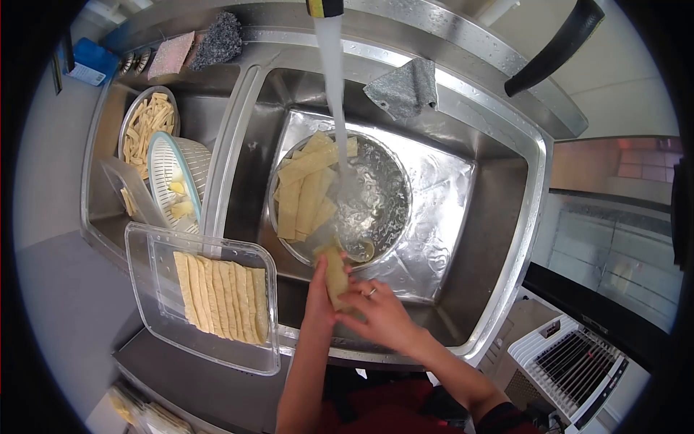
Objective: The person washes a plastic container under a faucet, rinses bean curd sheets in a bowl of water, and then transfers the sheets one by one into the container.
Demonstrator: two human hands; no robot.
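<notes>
A pale yellow strip (335, 275) is held between my two hands at the near rim of a round metal bowl (409, 206). My left hand (319, 293) grips it from the left side, and my right hand (374, 311), with a ring on one finger, pinches its lower right part. Water (332, 79) runs from the tap (324, 9) into the bowl, which stands in the large sink basin. Several similar flat strips (307, 192) lie crossed over each other in the bowl's left half.
A clear plastic tray (155, 318) of neatly lined strips rests at the sink's left front edge. In the left basin are a bowl of cut strips (148, 130) and a teal-rimmed basket (195, 163). A grey cloth (405, 90) hangs over the back edge.
</notes>
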